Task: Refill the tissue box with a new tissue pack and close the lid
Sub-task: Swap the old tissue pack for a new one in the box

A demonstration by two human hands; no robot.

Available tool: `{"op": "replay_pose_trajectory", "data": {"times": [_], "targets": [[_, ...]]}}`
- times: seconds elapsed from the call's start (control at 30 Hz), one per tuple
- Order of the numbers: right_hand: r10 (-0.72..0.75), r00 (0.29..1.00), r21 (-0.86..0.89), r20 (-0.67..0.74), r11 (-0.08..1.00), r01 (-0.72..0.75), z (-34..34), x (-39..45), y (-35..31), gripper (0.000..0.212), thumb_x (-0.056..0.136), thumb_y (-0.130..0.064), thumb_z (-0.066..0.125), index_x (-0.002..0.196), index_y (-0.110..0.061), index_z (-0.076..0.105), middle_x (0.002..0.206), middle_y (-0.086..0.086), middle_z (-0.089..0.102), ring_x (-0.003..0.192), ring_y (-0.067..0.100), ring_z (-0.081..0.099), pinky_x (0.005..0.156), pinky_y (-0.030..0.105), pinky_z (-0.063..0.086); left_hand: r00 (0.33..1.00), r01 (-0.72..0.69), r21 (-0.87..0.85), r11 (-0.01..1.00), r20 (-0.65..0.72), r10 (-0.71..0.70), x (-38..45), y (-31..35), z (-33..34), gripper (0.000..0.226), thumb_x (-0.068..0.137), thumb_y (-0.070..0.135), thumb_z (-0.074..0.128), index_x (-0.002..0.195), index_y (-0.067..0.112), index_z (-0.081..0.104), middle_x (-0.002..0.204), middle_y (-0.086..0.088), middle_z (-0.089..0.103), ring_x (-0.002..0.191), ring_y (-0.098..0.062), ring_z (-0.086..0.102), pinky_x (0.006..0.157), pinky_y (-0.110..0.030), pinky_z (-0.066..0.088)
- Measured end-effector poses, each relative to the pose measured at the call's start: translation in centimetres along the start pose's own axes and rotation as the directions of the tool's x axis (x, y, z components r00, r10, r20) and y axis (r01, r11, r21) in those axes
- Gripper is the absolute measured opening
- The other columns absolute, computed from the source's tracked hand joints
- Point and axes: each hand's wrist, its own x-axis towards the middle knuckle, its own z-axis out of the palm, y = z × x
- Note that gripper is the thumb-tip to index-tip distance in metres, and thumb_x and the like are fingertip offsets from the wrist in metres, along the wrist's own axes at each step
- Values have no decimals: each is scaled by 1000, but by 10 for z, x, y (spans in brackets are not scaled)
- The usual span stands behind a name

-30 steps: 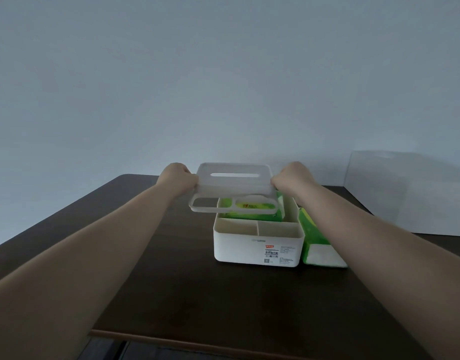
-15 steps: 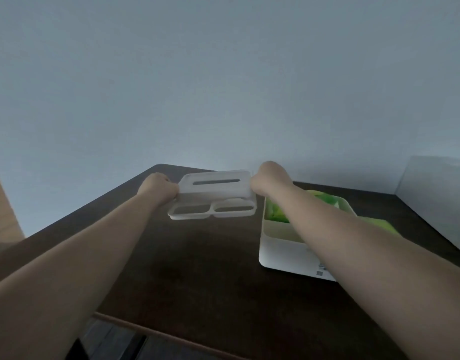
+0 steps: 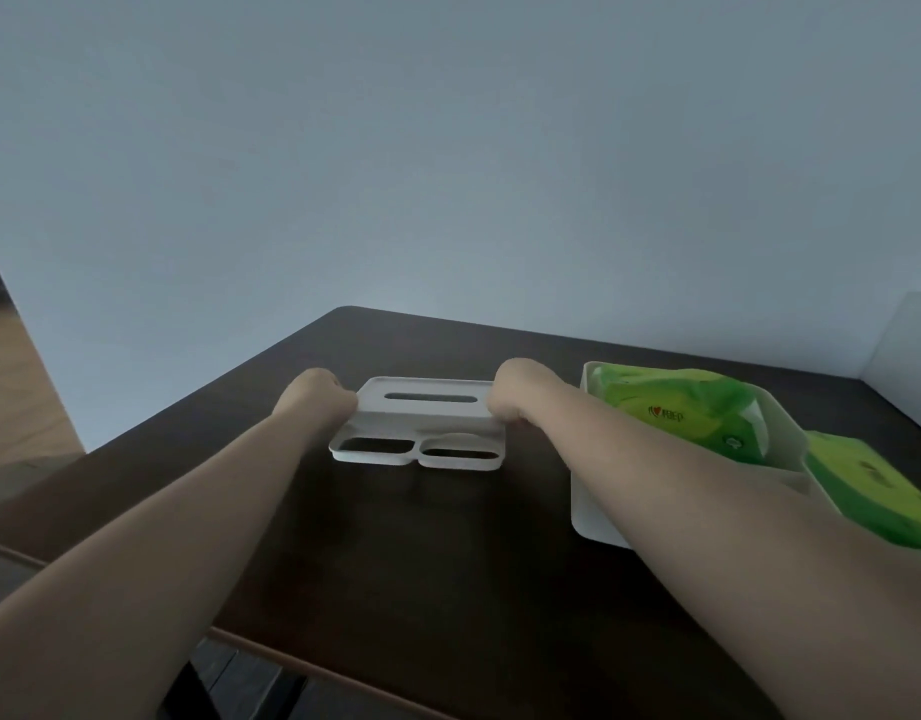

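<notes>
Dark table (image 3: 448,563) bears the open tissue box (image 3: 593,511); left hand (image 3: 312,402) and right hand (image 3: 515,392) grip the lid (image 3: 427,413).

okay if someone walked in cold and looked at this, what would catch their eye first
Probably the white lid with its tissue slot, held at mid-table between the left hand and right hand, one at each end. Next, the bright green tissue pack lying in the open white tissue box to the right. A second green tissue pack lies on the dark table just right of the box.
</notes>
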Motion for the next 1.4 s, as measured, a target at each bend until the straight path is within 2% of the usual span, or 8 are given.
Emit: {"op": "replay_pose_trajectory", "data": {"times": [0.2,0.37,0.67,0.87,0.97,1.1,1.27,1.4], "targets": [[-14,1000,4,22,1000,13,12,7,-8,25,89,-5,40,65,-6,47,67,7,45,53,20,41,54,28,36,1000,29,-29,999,9,-29,2,-10,-3,8,74,13,52,68,15,48,69,-7,46,66,-23,40,57,-32,33],[-26,1000,51,-16,998,27,6,1,-4,24,89,-5,39,66,-6,46,69,7,46,55,20,43,67,30,42,999,-43,7,999,-9,43,-5,-1,-7,13,73,12,52,65,18,43,68,-7,44,66,-21,39,59,-34,32],[-76,966,238,-246,962,136,-26,-28,30,23,84,-5,44,61,-7,45,62,7,47,51,19,42,47,24,31,989,-146,-30,989,6,146,-37,59,-11,12,86,25,57,81,14,60,81,2,59,78,-18,54,60,-26,42],[118,856,406,-503,907,113,-43,-50,114,18,85,-10,46,66,-10,48,64,2,47,58,20,45,48,25,29,959,-243,-197,950,96,265,-81,125,3,12,87,26,55,89,15,60,81,0,61,69,-14,55,58,-24,44],[266,807,474,-528,880,21,-38,-64,163,13,85,-14,46,88,-10,58,81,6,59,74,25,56,54,25,37,932,-291,-235,927,149,330,-102,161,17,15,85,31,59,86,17,63,84,-1,63,71,-16,56,60,-23,43],[454,781,538,-429,823,-183,-26,-86,214,31,88,-22,47,117,-17,53,118,11,58,115,33,49,92,44,39,864,-424,-227,877,188,467,-124,197,36,28,82,34,68,102,14,67,90,3,63,89,-15,58,77,-27,46],[515,825,534,-233,777,-334,-4,-99,258,55,86,-36,47,136,-12,43,138,16,50,125,38,47,101,49,42,803,-567,25,823,238,546,-133,213,52,43,79,39,70,118,24,61,94,4,59,94,-17,57,87,-31,47],[418,906,445,-67,825,-347,8,-105,270,72,88,-49,52,144,-9,33,142,13,48,122,31,52,96,38,46,793,-596,144,790,262,550,-133,214,60,40,77,36,72,116,29,64,85,9,55,94,-16,56,87,-30,48]]}}
